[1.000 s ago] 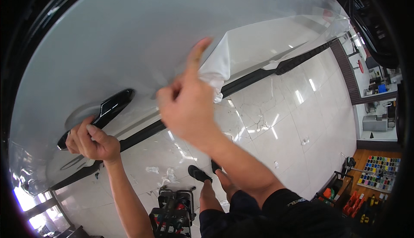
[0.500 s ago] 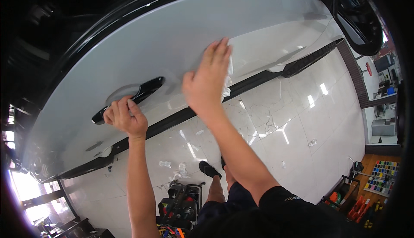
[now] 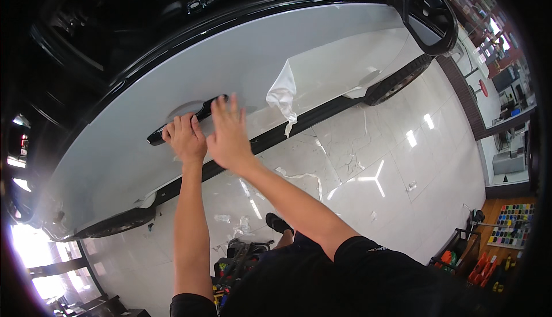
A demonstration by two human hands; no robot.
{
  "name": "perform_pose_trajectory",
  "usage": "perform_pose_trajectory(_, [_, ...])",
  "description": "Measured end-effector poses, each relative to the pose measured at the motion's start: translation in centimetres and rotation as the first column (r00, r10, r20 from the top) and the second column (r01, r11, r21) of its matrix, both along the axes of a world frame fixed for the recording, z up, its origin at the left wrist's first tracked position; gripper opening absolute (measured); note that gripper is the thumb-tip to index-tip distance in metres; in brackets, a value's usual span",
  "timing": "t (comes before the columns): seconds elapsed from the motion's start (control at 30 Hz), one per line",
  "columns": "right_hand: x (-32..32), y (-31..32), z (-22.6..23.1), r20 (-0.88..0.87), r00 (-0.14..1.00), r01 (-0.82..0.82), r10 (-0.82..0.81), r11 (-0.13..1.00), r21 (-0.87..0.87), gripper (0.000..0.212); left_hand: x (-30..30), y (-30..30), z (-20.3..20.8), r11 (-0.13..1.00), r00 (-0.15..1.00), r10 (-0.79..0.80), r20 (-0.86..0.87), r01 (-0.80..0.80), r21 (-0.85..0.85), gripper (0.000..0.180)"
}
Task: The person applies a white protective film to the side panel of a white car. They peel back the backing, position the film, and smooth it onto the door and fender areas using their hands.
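A light grey car door (image 3: 247, 52) fills the upper middle, with a glossy black door handle (image 3: 155, 137) on it. My left hand (image 3: 187, 140) is closed with its fingers curled over the handle's middle. Close by on the right, my right hand (image 3: 231, 139) lies over the handle's front end, fingers spread and slightly blurred, holding nothing that I can see. Farther right, a crumpled piece of white film (image 3: 283, 93) hangs from the door, its pointed lower end dangling past the door's bottom edge.
A black side mirror (image 3: 428, 15) juts out at the upper right. Below the door runs a dark sill (image 3: 270, 139). Film scraps (image 3: 241, 225) litter the tiled floor near my foot. A tool cart (image 3: 241, 254) stands by my legs, and a rack of colour samples (image 3: 512, 225) at the right.
My right hand has left the white film and moved left to the handle's front end, beside my left hand. The film now hangs free. My left hand stays on the handle.
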State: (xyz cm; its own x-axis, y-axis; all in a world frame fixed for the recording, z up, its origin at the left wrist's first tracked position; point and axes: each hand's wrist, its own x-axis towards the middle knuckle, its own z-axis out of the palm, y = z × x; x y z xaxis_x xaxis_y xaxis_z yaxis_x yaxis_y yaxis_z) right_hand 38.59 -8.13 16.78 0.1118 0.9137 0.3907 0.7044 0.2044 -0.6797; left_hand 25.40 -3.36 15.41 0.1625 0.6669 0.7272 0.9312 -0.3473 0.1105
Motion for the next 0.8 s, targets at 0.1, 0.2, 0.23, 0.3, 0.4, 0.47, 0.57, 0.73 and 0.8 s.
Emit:
perform_pose_trajectory(0.1, [4.3, 1.3, 0.5, -0.101, 0.973, 0.219, -0.21, 0.972, 0.088, 0.085, 0.7, -0.2, 0.5, 0.998, 0.999, -0.041, 0.008, 0.041, -0.05, 0.018])
perform_pose_trajectory(0.2, [4.0, 4.3, 1.3, -0.186, 0.921, 0.363, -0.343, 0.928, 0.081, 0.089, 0.9, -0.3, 1.5, 0.995, 0.998, -0.051, -0.031, 0.049, -0.085, 0.018])
perform_pose_trajectory(0.23, [3.1, 4.5, 1.1, -0.199, 0.908, 0.387, -0.37, 0.92, 0.056, 0.09, 1.1, -0.5, 1.2, 0.993, 0.997, -0.057, -0.048, 0.052, -0.102, 0.019])
perform_pose_trajectory(0.3, [-0.3, 3.8, 1.7, -0.227, 0.92, 0.321, -0.32, 0.947, -0.034, 0.091, 1.3, -0.7, 1.5, 0.986, 0.992, -0.076, -0.096, 0.061, -0.152, 0.02])
perform_pose_trajectory(0.4, [-3.5, 2.2, 1.9, -0.224, 0.947, 0.2, -0.23, 0.968, -0.149, 0.091, 0.5, -1.5, 1.9, 0.978, 0.985, -0.069, -0.16, 0.035, -0.205, 0.021])
perform_pose_trajectory(0.47, [-4.0, 1.3, 0.7, -0.253, 0.958, 0.108, -0.132, 0.989, -0.105, 0.09, -0.1, -1.5, 2.5, 0.977, 0.982, -0.064, -0.178, 0.025, -0.213, 0.022])
perform_pose_trajectory(0.57, [-0.4, -2.6, -1.4, -0.359, 0.933, -0.026, -0.001, 0.997, -0.07, 0.087, -0.5, -1.8, 2.5, 0.974, 0.98, -0.064, -0.187, 0.021, -0.226, 0.024])
perform_pose_trajectory(0.73, [10.1, -18.6, -20.3, 0.028, 0.997, -0.057, 0.067, 0.961, -0.272, 0.064, 0.4, -2.0, 5.2, 0.966, 0.948, -0.069, -0.312, -0.015, -0.259, 0.035])
perform_pose_trajectory(0.8, [18.6, -31.3, -31.2, 0.162, 0.977, 0.035, 0.138, 0.645, -0.763, 0.051, 1.1, -1.8, 5.4, 0.935, 0.947, -0.099, -0.305, -0.016, -0.354, 0.038])
